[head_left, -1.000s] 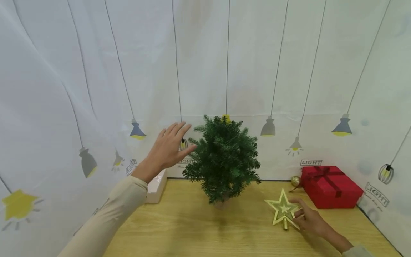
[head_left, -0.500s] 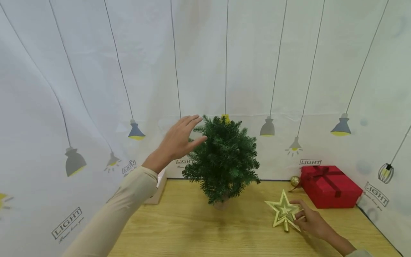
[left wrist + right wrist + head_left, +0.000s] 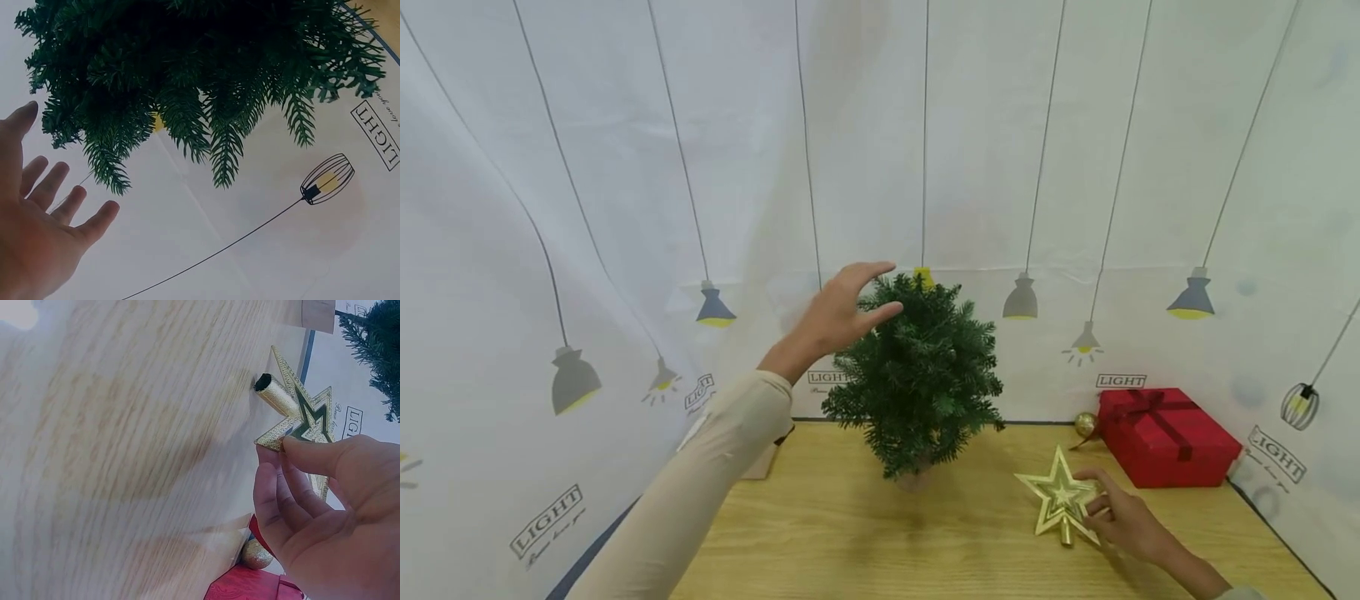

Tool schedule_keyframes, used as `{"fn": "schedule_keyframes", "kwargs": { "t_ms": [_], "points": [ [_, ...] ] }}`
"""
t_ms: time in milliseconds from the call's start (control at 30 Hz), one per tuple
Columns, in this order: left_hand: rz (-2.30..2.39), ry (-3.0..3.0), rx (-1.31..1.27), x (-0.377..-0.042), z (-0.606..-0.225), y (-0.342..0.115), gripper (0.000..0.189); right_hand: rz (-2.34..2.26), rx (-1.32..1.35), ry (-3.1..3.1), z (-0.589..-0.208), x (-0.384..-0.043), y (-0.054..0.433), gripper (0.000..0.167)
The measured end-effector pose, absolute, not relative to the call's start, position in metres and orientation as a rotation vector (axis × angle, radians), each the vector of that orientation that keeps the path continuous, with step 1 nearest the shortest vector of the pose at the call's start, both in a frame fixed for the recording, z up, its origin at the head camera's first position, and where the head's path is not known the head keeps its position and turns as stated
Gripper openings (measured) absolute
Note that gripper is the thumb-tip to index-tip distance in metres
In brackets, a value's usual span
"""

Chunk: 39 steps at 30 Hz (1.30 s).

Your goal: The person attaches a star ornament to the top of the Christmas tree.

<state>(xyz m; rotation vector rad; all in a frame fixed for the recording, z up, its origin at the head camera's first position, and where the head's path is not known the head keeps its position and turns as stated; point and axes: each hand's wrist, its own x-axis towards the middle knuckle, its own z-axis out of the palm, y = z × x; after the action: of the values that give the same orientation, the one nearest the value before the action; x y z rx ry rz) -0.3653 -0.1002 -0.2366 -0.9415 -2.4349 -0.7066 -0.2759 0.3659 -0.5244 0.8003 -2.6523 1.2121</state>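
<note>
A small green artificial Christmas tree stands upright on the wooden table. My left hand is at the upper left of the tree, fingers and thumb spread apart, nothing between them. In the left wrist view that hand shows its palm beside the hanging branch tips. My right hand pinches a gold star tree topper by its right side, to the right of the tree. The right wrist view shows the thumb and fingers on the star, with its hollow tube facing the table.
A red gift box with a dark ribbon sits at the back right, a gold ball ornament beside it. A pale box is partly hidden behind my left sleeve. A printed curtain encloses the wooden table.
My left hand has moved right and slightly up, toward the top of the tree. The right hand stays almost in place, still holding the star topper.
</note>
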Motion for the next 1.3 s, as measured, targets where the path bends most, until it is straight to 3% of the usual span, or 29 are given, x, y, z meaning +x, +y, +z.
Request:
{"fn": "schedule_keyframes", "kwargs": {
  "t_ms": [700, 900, 1300],
  "points": [
    [-0.676, -2.537, -0.941, -0.375, -0.25, -0.092, 0.061, 1.223, 0.857, -2.564, -0.52, -0.272, 0.362, 0.071],
    [-0.704, -2.538, -0.945, -0.376, -0.252, -0.092, 0.059, 1.106, 0.92, -2.415, -0.502, -0.275, 0.36, 0.075],
    [-0.788, -2.533, -0.923, -0.376, -0.255, -0.093, 0.058, 0.963, 0.807, -2.455, -0.447, -0.281, 0.353, 0.062]
  ]
}}
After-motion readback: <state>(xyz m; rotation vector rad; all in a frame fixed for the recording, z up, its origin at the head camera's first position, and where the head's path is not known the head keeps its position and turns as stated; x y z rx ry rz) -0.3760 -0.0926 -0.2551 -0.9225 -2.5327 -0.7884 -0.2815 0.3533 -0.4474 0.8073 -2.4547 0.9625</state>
